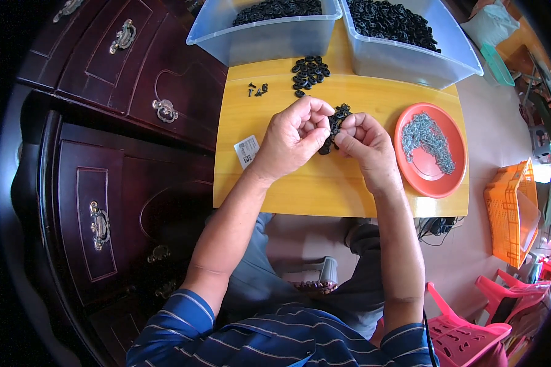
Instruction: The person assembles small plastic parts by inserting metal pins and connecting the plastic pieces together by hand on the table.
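My left hand [295,136] and my right hand [372,150] meet above the middle of a yellow table [275,199]. Thumb and fingertips are pinched together on each; whatever small piece lies between them is too tiny or too covered to name. A small pile of black parts [343,112] lies just behind and beneath the fingertips, partly hidden by them. Farther back sits a group of black oval rings [310,72]. To their left are several small black pieces [258,92]. Right of my right hand, an orange-red plate [433,185] holds many thin silvery screw-like pieces [427,137].
Two translucent bins [272,41] of black parts [387,23] line the table's far edge. A white label [247,150] lies near its left side. A dark wooden cabinet [104,165] stands at the left. An orange basket [502,214] and pink chair [465,336] are at right.
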The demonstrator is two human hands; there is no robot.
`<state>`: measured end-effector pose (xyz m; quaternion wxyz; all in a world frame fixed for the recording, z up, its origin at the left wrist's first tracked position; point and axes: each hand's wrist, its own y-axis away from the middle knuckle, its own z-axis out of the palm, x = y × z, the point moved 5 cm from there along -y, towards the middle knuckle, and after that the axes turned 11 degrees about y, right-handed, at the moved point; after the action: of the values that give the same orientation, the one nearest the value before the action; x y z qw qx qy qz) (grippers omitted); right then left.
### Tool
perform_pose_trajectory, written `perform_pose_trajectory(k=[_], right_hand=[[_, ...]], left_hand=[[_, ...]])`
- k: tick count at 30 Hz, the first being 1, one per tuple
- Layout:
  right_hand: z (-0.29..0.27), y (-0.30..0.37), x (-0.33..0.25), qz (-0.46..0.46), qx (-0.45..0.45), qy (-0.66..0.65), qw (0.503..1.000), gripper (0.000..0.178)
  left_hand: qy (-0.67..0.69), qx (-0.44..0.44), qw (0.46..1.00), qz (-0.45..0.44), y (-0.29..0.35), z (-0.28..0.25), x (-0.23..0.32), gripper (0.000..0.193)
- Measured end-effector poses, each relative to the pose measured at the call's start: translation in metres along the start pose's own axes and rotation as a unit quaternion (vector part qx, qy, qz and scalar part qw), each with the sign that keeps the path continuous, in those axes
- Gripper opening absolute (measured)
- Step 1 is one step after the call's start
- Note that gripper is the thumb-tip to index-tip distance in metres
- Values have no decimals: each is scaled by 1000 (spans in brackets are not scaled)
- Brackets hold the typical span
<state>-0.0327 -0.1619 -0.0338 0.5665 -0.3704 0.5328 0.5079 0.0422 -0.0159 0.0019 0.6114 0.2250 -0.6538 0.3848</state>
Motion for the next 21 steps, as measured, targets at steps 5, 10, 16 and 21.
perform_pose_trajectory(k=[5,10,16,21], right_hand=[[0,0,-1,6,-4,-17,1000,18],[1,0,-1,14,-7,-27,1000,18],[2,1,-1,21,-3,-13,1000,18],[1,0,1,20,-7,-2,1000,18]], left_hand=[[1,-19,999,-35,1,-1,-2,26],[-3,-21,999,-33,1,-3,-1,26],[-8,-25,999,-33,1,-4,0,24],[-4,-27,999,-30,1,-4,1,24]])
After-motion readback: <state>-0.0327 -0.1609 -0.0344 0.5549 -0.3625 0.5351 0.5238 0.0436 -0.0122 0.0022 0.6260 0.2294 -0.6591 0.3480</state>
